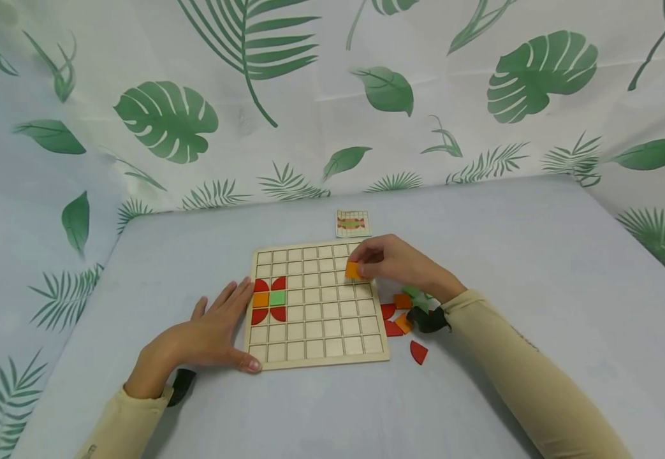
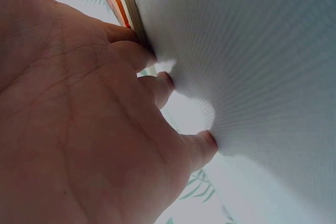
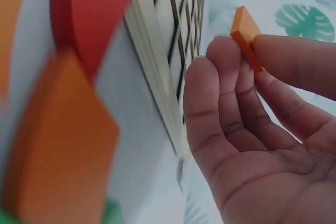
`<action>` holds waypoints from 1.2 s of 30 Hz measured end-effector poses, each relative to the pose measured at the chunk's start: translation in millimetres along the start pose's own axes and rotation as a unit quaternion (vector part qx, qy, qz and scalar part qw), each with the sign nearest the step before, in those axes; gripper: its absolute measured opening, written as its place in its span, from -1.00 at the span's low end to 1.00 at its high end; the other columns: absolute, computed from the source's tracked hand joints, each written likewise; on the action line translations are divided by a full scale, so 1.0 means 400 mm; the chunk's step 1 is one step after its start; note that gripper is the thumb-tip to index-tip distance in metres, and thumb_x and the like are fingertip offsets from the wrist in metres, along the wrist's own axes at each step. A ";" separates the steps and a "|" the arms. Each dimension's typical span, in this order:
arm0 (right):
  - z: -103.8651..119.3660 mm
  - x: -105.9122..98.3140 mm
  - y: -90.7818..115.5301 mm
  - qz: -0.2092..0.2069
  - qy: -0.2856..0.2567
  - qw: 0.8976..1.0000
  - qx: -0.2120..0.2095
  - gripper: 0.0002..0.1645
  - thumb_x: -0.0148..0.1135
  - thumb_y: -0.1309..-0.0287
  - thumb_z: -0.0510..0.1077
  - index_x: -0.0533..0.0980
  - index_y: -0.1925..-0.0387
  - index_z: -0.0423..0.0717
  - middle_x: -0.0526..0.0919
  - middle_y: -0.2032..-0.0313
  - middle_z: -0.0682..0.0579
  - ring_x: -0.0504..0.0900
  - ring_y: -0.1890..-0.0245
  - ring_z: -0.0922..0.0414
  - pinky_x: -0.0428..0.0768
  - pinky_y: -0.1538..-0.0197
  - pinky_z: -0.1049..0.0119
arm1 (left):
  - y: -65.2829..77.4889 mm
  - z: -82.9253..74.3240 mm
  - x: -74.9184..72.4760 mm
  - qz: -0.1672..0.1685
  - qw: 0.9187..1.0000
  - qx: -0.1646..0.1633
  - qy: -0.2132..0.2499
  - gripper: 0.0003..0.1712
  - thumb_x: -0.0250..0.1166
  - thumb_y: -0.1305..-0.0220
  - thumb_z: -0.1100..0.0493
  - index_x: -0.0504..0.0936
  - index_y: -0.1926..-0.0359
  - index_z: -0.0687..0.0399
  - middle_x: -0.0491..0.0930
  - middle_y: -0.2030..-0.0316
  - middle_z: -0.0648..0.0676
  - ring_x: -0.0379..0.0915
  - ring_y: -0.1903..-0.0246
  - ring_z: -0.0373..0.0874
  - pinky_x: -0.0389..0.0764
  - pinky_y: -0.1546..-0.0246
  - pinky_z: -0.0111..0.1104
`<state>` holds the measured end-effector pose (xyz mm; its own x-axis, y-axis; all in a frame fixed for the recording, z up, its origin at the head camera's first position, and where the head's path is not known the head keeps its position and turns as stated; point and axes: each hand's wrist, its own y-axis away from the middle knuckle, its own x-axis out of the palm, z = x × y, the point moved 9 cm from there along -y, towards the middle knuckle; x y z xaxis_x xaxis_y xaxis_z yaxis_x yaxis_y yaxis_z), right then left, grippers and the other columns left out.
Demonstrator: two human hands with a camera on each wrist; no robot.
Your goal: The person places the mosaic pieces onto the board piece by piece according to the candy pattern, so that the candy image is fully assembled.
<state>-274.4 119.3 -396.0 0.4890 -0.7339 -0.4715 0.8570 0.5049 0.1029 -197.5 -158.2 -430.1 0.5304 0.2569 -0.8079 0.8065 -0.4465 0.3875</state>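
A wooden grid board [image 1: 315, 331] lies on the table. On its left side an orange square tile [image 1: 260, 299] and a green square tile [image 1: 277, 298] sit side by side, with red quarter-circle tiles [image 1: 259, 316] above and below them. My left hand [image 1: 208, 335] rests against the board's left edge, fingers spread, thumb at the near corner. Between thumb and fingers my right hand [image 1: 392, 258] pinches an orange square tile [image 3: 245, 32] over the board's right part. In the right wrist view that tile is held tilted, apart from the board.
Right of the board lies a loose group of red, orange and green tiles [image 1: 403, 301], partly hidden by the black device on the right wrist. One red quarter-circle tile [image 1: 418, 352] lies nearer. Behind the board is a small pattern card [image 1: 352, 224]. A leaf-printed cloth [image 1: 309, 140] hangs behind.
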 end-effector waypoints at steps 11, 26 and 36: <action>0.028 0.061 -0.012 0.021 -0.098 0.995 -0.020 -0.88 0.37 -0.38 -0.32 0.62 0.10 -0.28 0.74 0.22 -0.11 0.76 0.13 -0.10 0.64 -0.05 0.20 | 0.002 0.008 0.002 0.000 1.000 -0.001 0.003 0.68 0.69 0.07 -0.34 -0.20 -0.72 0.26 -0.26 -0.71 0.30 -0.44 -0.65 0.34 -0.37 -0.43 0.50; 0.070 0.110 -0.083 -0.036 -0.189 0.981 0.027 -0.75 0.31 -0.43 -0.27 0.60 -0.06 -0.32 0.72 0.14 -0.23 0.62 0.23 -0.15 0.67 0.08 0.11 | -0.008 0.018 0.010 0.010 1.000 -0.018 0.005 0.67 0.66 0.06 -0.39 -0.19 -0.73 0.23 -0.26 -0.72 0.24 -0.43 -0.66 0.30 -0.36 -0.45 0.48; 0.088 0.143 -0.129 -0.050 -0.092 0.994 0.031 -0.84 0.34 -0.35 -0.28 0.68 0.07 -0.23 0.80 0.29 -0.13 0.73 0.23 -0.13 0.60 0.22 0.17 | -0.010 0.015 0.007 0.011 1.000 -0.020 0.003 0.68 0.66 0.07 -0.40 -0.21 -0.74 0.19 -0.26 -0.72 0.23 -0.45 -0.67 0.28 -0.38 -0.46 0.46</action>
<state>-285.0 35.3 -397.3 0.4177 -0.8525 -0.3144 0.9083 0.4005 0.1206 -200.9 -160.9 -436.4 0.5490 0.2536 -0.7964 0.8048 -0.4176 0.4218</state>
